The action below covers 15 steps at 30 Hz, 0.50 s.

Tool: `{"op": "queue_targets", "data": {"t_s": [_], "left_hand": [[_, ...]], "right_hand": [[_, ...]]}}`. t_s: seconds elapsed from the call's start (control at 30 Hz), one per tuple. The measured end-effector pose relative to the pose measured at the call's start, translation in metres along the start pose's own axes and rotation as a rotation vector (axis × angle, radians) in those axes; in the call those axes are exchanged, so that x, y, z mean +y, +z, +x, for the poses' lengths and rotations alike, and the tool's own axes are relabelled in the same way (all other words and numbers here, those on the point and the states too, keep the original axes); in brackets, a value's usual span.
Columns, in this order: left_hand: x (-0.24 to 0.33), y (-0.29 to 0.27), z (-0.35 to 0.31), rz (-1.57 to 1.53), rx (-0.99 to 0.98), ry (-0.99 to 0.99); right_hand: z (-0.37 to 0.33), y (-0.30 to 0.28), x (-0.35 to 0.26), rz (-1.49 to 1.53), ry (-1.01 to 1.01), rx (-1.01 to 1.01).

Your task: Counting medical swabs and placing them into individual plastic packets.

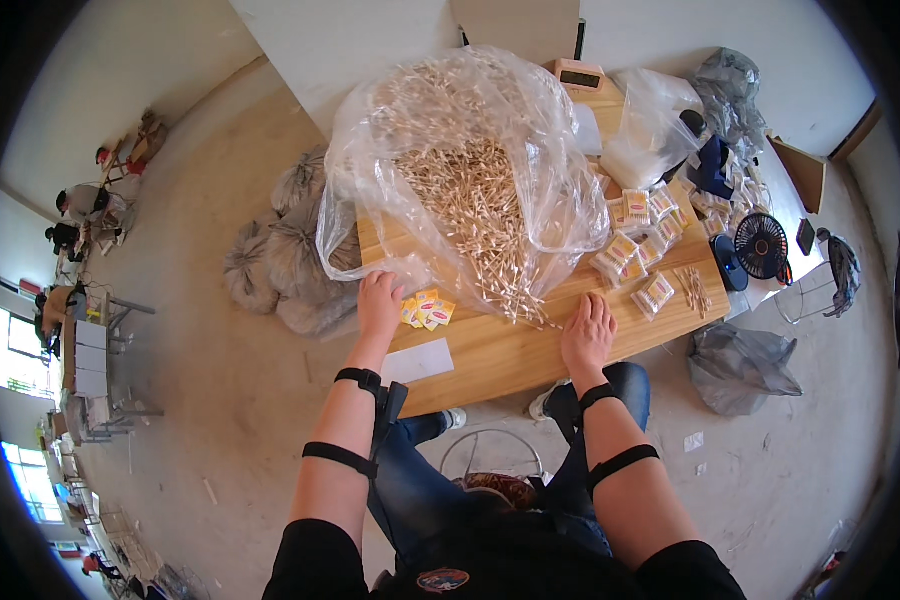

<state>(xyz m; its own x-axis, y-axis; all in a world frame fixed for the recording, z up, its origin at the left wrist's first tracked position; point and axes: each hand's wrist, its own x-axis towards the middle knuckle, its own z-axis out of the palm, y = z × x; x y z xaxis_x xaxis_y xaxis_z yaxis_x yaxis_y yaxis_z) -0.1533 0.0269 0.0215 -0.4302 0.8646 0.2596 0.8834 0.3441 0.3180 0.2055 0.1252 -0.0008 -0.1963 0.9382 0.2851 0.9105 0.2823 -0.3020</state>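
A wooden table [510,355] carries a large clear plastic bag [460,150] full of thin wooden sticks [470,210], which spill from its mouth toward me. My left hand [378,300] rests on the table beside a small stack of yellow labels [428,310], fingertips touching them. My right hand [588,330] lies flat and empty on the wood, just right of the spilled sticks. Both forearms wear black straps.
Small filled packets [638,250] lie at the table's right, with a loose bundle of sticks [694,288]. A white sheet [417,361] sits near the front edge. A black fan [760,247], grey sacks [280,260] on the floor, a grey bag [740,365] and a stool [490,455] surround me.
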Motion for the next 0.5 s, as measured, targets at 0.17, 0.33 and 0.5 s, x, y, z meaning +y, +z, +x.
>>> {"op": "queue_targets", "data": {"t_s": [0.17, 0.33, 0.5], "left_hand": [[-0.01, 0.019, 0.015, -0.075, -0.009, -0.111], [-0.027, 0.033, 0.018, -0.263, 0.032, -0.145], [-0.029, 0.028, 0.017, -0.357, 0.015, -0.25]], "right_hand": [[0.001, -0.002, -0.007, -0.009, 0.023, -0.021], [0.002, -0.002, -0.006, -0.005, 0.009, -0.006], [0.0, -0.002, -0.005, -0.007, 0.02, -0.008]]}}
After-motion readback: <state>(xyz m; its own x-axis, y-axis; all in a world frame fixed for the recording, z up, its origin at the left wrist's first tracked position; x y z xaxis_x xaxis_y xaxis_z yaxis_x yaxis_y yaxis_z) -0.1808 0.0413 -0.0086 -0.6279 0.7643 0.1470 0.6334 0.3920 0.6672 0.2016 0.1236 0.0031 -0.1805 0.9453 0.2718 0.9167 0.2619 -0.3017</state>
